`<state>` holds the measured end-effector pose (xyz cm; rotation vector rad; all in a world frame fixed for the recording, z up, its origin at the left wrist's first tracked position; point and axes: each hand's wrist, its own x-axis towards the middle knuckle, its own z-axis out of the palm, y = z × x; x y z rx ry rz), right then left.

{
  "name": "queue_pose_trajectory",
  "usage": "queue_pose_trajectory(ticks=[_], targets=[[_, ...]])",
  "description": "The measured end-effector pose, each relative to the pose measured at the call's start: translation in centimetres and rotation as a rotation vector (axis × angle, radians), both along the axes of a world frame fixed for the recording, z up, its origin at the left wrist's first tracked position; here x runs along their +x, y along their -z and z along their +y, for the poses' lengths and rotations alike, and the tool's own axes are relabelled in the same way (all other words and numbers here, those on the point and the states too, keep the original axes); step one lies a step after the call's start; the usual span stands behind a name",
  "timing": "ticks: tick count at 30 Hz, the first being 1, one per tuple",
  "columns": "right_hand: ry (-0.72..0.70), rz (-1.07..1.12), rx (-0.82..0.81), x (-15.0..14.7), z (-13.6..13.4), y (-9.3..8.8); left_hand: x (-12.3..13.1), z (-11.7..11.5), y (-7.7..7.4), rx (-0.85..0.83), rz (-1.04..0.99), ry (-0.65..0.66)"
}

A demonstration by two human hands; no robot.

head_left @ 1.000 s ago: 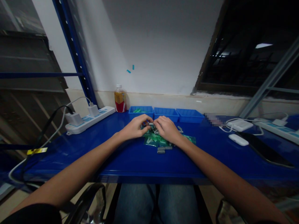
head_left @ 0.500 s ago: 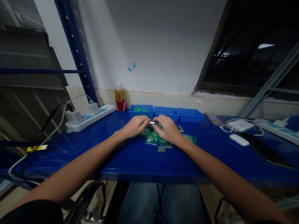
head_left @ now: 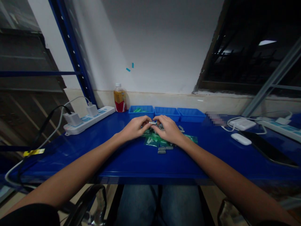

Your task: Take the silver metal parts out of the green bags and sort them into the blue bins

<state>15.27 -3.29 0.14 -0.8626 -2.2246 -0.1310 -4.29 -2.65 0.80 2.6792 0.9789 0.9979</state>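
Observation:
Between my two hands is a small silvery metal piece (head_left: 152, 122), pinched at its ends by the fingertips. My left hand (head_left: 135, 128) grips its left end, and my right hand (head_left: 167, 128) has the right end. Below them lies a pile of green plastic packets (head_left: 152, 140), partly hidden by the hands, with more small metal pieces among them. Several similar metal pieces (head_left: 161, 150) lie on the blue table just in front of the pile. A couple more (head_left: 181, 128) rest to the right of my right hand.
Three blue trays (head_left: 191, 115) stand in a row behind the hands; the left one holds green pieces (head_left: 139, 110). A drink bottle (head_left: 120, 98) stands left of them. Power strips (head_left: 90, 121) lie at both sides, with a phone (head_left: 268, 149) and white case (head_left: 241, 139) at right.
Both hands stay over the pile, with the metal piece held between them. The left fingers have shifted slightly around it. The whole view has moved a little.

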Motion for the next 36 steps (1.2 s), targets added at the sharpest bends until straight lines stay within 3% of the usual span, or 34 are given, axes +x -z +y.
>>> queue_pose_trajectory(ticks=[10,21,36], targets=[[-0.012,-0.064,0.053,0.01,0.01,-0.05,0.05,-0.12,-0.26,0.018,0.042,-0.068],[0.019,-0.035,0.026,0.0,0.05,-0.16,-0.11,-0.44,-0.29,0.001,-0.06,0.034],[0.002,-0.001,0.069,-0.16,-0.34,-0.18,-0.17,-0.37,-0.42,0.005,-0.014,-0.022]])
